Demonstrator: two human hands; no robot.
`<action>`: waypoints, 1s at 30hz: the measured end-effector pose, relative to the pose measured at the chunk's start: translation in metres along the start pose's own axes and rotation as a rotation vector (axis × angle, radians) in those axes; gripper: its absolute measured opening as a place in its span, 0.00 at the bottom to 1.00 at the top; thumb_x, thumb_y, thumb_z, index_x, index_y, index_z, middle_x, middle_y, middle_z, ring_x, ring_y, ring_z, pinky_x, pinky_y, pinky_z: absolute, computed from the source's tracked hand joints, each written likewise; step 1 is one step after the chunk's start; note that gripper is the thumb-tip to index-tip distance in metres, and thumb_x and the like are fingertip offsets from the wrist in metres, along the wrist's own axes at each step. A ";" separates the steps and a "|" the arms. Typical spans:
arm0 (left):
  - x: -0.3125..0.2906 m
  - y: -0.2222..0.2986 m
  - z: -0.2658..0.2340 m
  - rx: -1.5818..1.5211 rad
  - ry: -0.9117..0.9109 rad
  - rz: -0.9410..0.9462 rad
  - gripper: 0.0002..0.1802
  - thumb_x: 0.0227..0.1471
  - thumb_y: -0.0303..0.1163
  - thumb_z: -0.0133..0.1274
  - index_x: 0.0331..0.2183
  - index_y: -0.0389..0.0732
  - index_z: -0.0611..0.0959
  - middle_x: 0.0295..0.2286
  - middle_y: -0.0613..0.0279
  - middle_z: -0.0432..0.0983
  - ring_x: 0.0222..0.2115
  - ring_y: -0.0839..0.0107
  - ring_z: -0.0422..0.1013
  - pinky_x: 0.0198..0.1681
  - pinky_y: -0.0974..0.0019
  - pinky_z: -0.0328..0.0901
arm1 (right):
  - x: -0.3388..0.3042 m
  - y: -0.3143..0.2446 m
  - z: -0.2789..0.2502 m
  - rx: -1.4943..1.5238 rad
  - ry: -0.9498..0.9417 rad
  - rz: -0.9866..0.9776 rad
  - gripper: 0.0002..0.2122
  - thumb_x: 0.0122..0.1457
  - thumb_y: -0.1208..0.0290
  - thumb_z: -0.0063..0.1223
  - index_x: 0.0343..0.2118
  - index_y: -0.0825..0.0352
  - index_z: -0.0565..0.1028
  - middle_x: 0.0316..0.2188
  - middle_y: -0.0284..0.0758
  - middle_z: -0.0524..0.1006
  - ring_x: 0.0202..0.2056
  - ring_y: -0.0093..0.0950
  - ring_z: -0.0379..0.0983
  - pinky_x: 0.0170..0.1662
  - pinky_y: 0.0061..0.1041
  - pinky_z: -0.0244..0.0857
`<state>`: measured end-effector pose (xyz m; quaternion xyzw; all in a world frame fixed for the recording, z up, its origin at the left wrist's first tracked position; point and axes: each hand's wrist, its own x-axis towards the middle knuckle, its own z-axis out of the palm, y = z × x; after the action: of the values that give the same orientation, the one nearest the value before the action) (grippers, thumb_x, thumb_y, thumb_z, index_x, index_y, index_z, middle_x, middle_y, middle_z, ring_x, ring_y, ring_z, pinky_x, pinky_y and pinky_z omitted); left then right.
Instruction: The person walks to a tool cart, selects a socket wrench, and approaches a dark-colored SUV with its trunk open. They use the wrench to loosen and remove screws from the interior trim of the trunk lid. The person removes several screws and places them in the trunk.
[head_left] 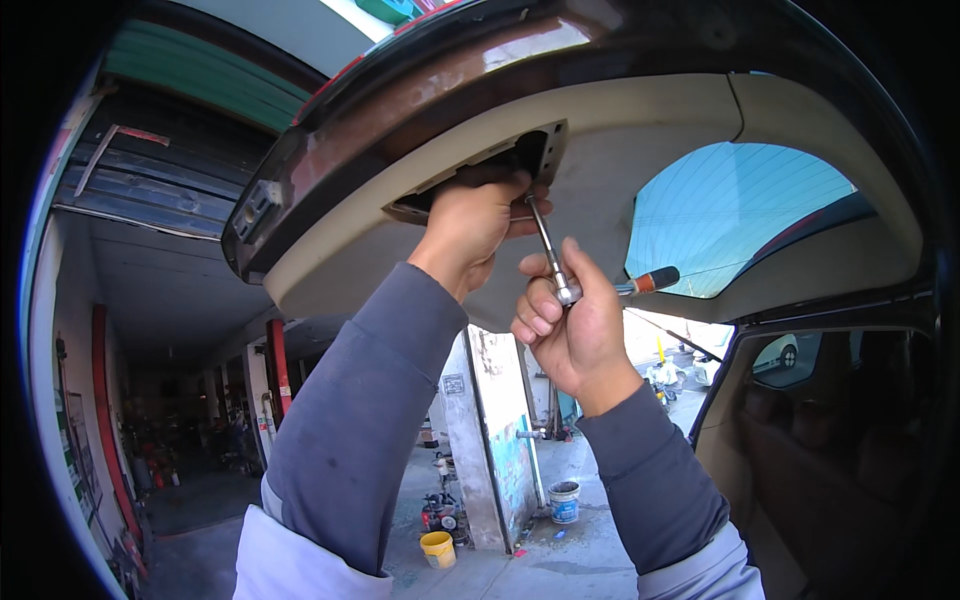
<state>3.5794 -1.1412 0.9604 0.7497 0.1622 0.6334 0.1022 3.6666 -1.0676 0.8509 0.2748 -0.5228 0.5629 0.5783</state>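
Observation:
Overhead is the raised tailgate [600, 130] of a vehicle, its beige lining cut by a dark opening [430, 195]. My left hand [470, 225] reaches up into that opening with curled fingers, partly hidden, close around the upper end of a metal extension bar [543, 235]. What those fingers hold is not visible. Below it, my right hand [580, 325] is closed around the head of a ratchet wrench [567, 296], which is fitted to the bar's lower end. The ratchet's orange and black handle [655, 281] points to the right, past my thumb.
The rear window [740, 215] is at the right, above the vehicle's dark interior [830, 430]. A pillar [475, 440] stands on the concrete below, with a yellow bucket [437, 549] and a white-and-blue bucket [564, 503] nearby. On the left is a workshop bay [180, 420].

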 end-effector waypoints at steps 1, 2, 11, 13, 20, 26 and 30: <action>0.000 0.000 0.000 0.004 0.005 -0.005 0.11 0.62 0.30 0.53 0.41 0.32 0.82 0.35 0.55 0.80 0.34 0.66 0.77 0.39 0.62 0.73 | 0.001 -0.001 0.001 -0.042 -0.026 -0.016 0.23 0.67 0.52 0.49 0.36 0.74 0.76 0.14 0.31 0.66 0.17 0.25 0.61 0.24 0.29 0.58; 0.000 0.000 0.001 0.004 0.010 0.008 0.11 0.62 0.30 0.53 0.41 0.32 0.81 0.34 0.56 0.80 0.33 0.66 0.77 0.38 0.62 0.73 | 0.002 0.000 0.001 -0.431 0.057 -0.154 0.22 0.67 0.52 0.49 0.34 0.72 0.76 0.16 0.31 0.70 0.18 0.27 0.67 0.26 0.34 0.62; 0.000 -0.001 0.005 -0.016 0.043 0.000 0.13 0.63 0.33 0.53 0.43 0.33 0.80 0.34 0.56 0.81 0.33 0.66 0.78 0.36 0.62 0.73 | -0.006 0.007 0.013 -0.308 0.107 -0.153 0.17 0.67 0.55 0.52 0.35 0.67 0.76 0.16 0.27 0.69 0.19 0.22 0.64 0.24 0.26 0.58; -0.001 0.000 0.003 -0.030 0.031 -0.014 0.13 0.63 0.33 0.53 0.44 0.33 0.80 0.35 0.55 0.81 0.33 0.65 0.78 0.36 0.63 0.73 | -0.006 0.005 0.013 0.186 -0.050 0.016 0.17 0.69 0.56 0.49 0.36 0.68 0.76 0.13 0.26 0.66 0.18 0.18 0.61 0.24 0.19 0.55; -0.003 0.000 0.002 0.049 0.096 -0.015 0.14 0.60 0.35 0.56 0.45 0.37 0.81 0.37 0.57 0.82 0.35 0.67 0.78 0.38 0.64 0.71 | 0.006 0.030 0.007 -0.737 0.300 -0.512 0.12 0.68 0.63 0.51 0.34 0.68 0.76 0.19 0.28 0.73 0.21 0.16 0.66 0.26 0.21 0.60; -0.004 -0.005 0.003 0.008 0.114 -0.012 0.15 0.59 0.35 0.57 0.45 0.39 0.81 0.38 0.58 0.82 0.36 0.68 0.77 0.41 0.64 0.70 | 0.008 0.038 0.000 -0.964 0.412 -0.678 0.09 0.65 0.66 0.55 0.33 0.68 0.76 0.24 0.38 0.80 0.26 0.30 0.77 0.32 0.29 0.68; -0.005 -0.005 0.003 0.018 0.117 -0.023 0.15 0.59 0.35 0.56 0.46 0.39 0.81 0.38 0.59 0.81 0.36 0.67 0.77 0.42 0.64 0.70 | 0.006 0.038 0.001 -0.996 0.407 -0.711 0.08 0.64 0.67 0.55 0.34 0.68 0.76 0.24 0.40 0.80 0.27 0.33 0.78 0.34 0.30 0.69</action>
<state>3.5812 -1.1386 0.9539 0.7102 0.1825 0.6735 0.0929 3.6295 -1.0583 0.8465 0.0177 -0.4783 0.0676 0.8754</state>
